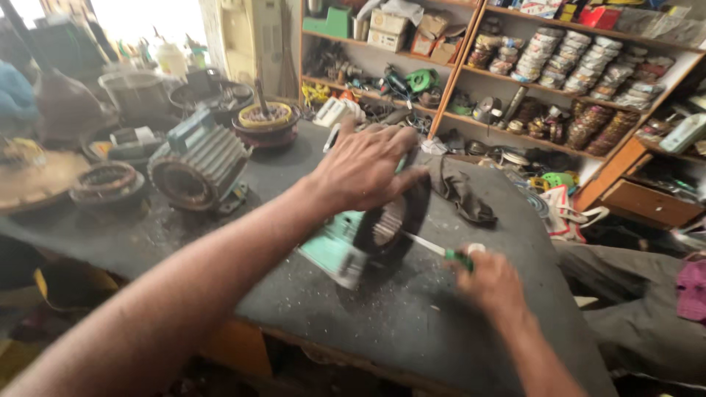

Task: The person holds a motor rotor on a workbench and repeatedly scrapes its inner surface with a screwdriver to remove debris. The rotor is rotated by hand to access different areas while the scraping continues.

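Left forearm crosses the lower frame diagonally; the left hand lies palm-down over the upper rim of a motor stator, fingers curled over the top and steadying it. Stator position: tilted on its edge near the middle of the grey workbench, open bore facing right, pale green housing resting on the bench surface.

Right hand is closed around the green handle of a screwdriver. Its shaft points left, with the tip at or just inside the bore; exact contact is blurred.

Probable faults:
- Tip slip. Cause: a shallow entry angle against the slotted laminations. The tip may skid towards the left fingers.
- Stator roll. Cause: support on an edge with only one hand holding.

A second ribbed stator stands well apart at left, and a dark cloth lies just behind.
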{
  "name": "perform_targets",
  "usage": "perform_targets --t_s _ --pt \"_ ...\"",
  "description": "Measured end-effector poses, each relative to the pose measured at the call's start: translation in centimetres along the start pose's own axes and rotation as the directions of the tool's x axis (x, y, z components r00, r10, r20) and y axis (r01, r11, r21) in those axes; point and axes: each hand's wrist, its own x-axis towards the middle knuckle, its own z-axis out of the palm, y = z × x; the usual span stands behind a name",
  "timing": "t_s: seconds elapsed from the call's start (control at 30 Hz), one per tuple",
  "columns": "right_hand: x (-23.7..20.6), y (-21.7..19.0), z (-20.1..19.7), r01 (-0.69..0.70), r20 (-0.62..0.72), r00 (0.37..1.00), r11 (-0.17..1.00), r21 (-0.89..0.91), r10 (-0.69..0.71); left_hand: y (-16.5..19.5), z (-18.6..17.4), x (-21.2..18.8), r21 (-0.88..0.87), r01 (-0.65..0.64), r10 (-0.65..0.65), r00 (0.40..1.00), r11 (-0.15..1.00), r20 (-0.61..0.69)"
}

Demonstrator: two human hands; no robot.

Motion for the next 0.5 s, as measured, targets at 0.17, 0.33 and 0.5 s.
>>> perform_targets --t_s 0.17,0.33,0.5 --pt "9.9 2.6 2.2 0.249 0.194 0.953 0.967 -0.062 -0.233 1.9 0.6 1.7 0.038 -0.181 0.166 0.956 0.983 0.242" --pt "16.6 -0.3 4.4 0.196 0.44 0.898 0.885 -0.422 0.011 3.1 5.8 5.4 0.046 0.051 -0.054 0.995 0.998 0.08" --pt "18.7 -3.1 5.3 0.241 0.492 0.87 0.863 -0.445 0.011 -2.1 8.1 10.4 0.049 0.312 -0.316 0.931 0.949 0.183"
